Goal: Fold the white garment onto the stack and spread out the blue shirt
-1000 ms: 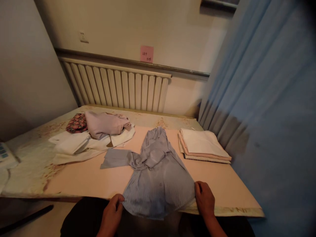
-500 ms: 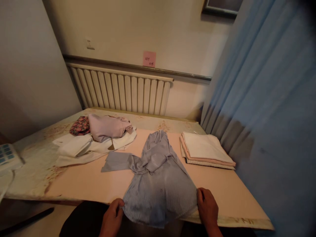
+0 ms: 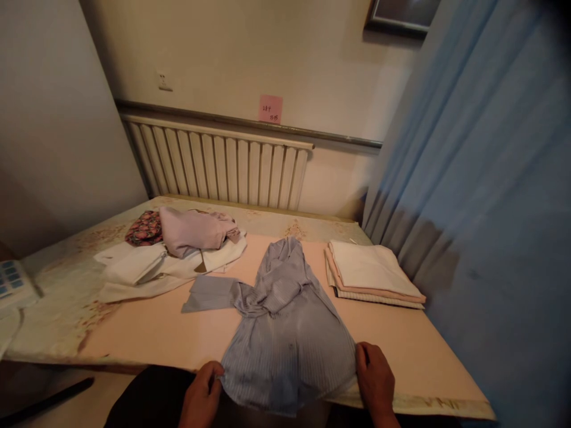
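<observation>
A grey-blue striped shirt (image 3: 285,339) lies spread in front of me, its hem toward me and hanging a little past the table's front edge. One sleeve is bunched and crosses the body, with its cuff reaching out to the left. At the hem's left corner, my left hand (image 3: 203,389) pinches the cloth between thumb and fingers. On the opposite side, my right hand (image 3: 375,374) grips the hem's right corner, its fingers curled and partly hidden. Between the two hands the hem is held spread.
A pink sheet (image 3: 165,333) covers part of the patterned table (image 3: 57,297). Folded clothes (image 3: 372,267) are stacked at right, beside a blue curtain (image 3: 491,238). Loose garments (image 3: 196,229) lie in a heap at back left. A radiator (image 3: 218,160) stands behind; a power strip (image 3: 13,282) sits far left.
Hardly anything differs. Both hands keep their hold on the shirt's hem corners, and the hem between them has shifted very slightly.
</observation>
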`<state>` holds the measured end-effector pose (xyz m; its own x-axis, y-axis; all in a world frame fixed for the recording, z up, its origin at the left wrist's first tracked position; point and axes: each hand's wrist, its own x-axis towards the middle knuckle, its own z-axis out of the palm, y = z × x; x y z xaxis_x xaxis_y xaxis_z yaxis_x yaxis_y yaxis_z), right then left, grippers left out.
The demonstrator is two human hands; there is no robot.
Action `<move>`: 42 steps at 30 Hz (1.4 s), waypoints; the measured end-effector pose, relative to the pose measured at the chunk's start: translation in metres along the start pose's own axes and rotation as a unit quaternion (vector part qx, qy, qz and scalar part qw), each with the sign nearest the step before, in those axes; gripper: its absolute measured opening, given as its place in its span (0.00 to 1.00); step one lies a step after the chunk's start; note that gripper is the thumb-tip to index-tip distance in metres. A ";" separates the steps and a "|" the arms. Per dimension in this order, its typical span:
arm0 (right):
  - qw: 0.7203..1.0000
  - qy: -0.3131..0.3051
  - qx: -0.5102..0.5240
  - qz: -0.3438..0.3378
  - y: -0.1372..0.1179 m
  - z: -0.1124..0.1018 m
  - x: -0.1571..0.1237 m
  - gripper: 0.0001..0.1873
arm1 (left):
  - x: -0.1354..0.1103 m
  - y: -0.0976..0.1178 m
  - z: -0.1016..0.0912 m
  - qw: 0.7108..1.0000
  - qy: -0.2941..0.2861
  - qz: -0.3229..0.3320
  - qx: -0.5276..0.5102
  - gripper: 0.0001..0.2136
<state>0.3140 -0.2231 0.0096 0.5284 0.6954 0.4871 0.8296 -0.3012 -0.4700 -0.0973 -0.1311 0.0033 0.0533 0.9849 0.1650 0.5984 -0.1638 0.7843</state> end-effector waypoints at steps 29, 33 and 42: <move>1.000 -0.009 0.004 0.007 0.002 0.002 0.000 0.21 | 0.001 -0.009 0.004 0.999 -0.024 -0.007 0.020 0.07; 1.000 -0.008 0.006 0.001 0.002 0.003 0.001 0.21 | 0.002 -0.008 0.004 1.000 -0.023 -0.005 0.017 0.07; 1.000 -0.012 0.011 0.012 0.001 0.002 0.000 0.20 | 0.002 -0.007 0.004 1.000 -0.013 -0.007 0.023 0.07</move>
<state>0.3147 -0.2220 0.0076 0.5436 0.7039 0.4572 0.8125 -0.3045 -0.4971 -0.0981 -0.1278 -0.0045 0.0643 0.9883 0.1382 0.6350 -0.1474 0.7584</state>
